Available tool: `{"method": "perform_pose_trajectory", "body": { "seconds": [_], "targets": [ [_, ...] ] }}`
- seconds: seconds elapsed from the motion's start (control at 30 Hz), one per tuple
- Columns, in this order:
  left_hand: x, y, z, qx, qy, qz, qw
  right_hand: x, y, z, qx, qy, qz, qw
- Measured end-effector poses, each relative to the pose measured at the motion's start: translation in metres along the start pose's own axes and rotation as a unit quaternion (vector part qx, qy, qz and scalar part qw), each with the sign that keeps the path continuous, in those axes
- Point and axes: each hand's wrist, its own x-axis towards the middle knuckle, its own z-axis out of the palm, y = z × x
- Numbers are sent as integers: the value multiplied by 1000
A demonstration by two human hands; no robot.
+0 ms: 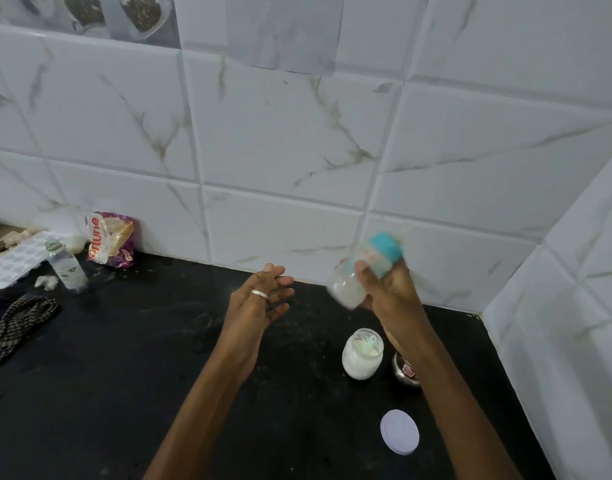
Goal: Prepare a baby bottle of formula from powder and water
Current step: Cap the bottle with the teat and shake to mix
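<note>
The capped bottle (363,271) is clenched in the right hand (387,289) above the tabletop (124,375) — tilted and blurred, apparently for mixing — while the left hand (259,299) is held released beside it, the powder jar (362,353) left open below.

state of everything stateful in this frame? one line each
baby bottle: teal cap on, milky liquid inside, tilted, motion-blurred
right hand: gripping the bottle above the counter
left hand: open, empty
powder jar: lid off, upright, white powder inside with a scoop
jar lid: off, flat on the counter
water bottle: upright, capped
snack bag: crumpled, against the wall
</note>
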Motion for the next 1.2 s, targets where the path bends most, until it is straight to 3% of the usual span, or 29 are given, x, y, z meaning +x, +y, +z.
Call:
{"method": "perform_pose_trajectory", "body": {
  "seconds": [0.07, 0.2, 0.3, 0.43, 0.57, 0.7, 0.83, 0.97, 1.1, 1.2],
  "targets": [
    [1, 0, 1, -1, 0, 0, 1000, 0, 2, 0, -40, -33, -2, 999],
    [1, 0, 4, 4, 0, -3, 1000, 2, -4, 2, 51, 32, -2, 998],
    [2, -1, 3, 7, -3, -3, 1000, 1, -1, 3, -59, -48, 2, 997],
    [2, 1, 3, 4, 2, -3, 1000, 3, -5, 4, 40, 38, -8, 998],
    [2, 1, 3, 4, -4, -2, 1000, 2, -3, 6, -67, -36, -6, 997],
    [1, 1, 3, 7, -3, 0, 1000, 6, -8, 7, 41, 46, -16, 998],
    [3, 1, 2, 9, -5, 2, 1000, 6, -5, 9, -61, -37, -10, 997],
    [3, 2, 2, 7, -5, 6, 1000, 7, -10, 9, 41, 36, -10, 998],
    [4, 1, 2, 2, -4, 4, 1000, 4, -4, 9, -66, -47, -5, 997],
    [5, 0, 2, 5, -2, 4, 1000, 6, -9, 10, 39, 28, -16, 999]
  ]
}}
